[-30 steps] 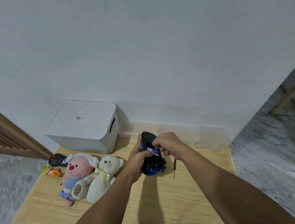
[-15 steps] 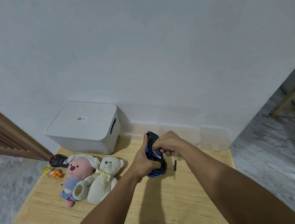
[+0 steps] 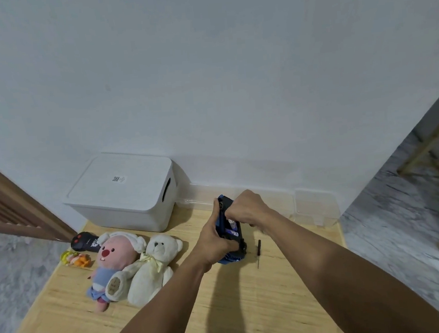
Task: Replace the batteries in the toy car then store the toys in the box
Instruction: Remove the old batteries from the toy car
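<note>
Battery stage under way: left hand [image 3: 214, 242] grips the upturned toy car [image 3: 231, 234], right hand [image 3: 246, 209] pinches inside its compartment; plush toys [image 3: 131, 264] at 9 o'clock remain outside the lidded box [image 3: 125, 190].

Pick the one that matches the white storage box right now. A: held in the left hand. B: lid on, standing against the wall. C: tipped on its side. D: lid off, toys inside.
B: the white storage box stands upright by the wall with its lid closed, while the plush toys lie on the wooden board.
</note>
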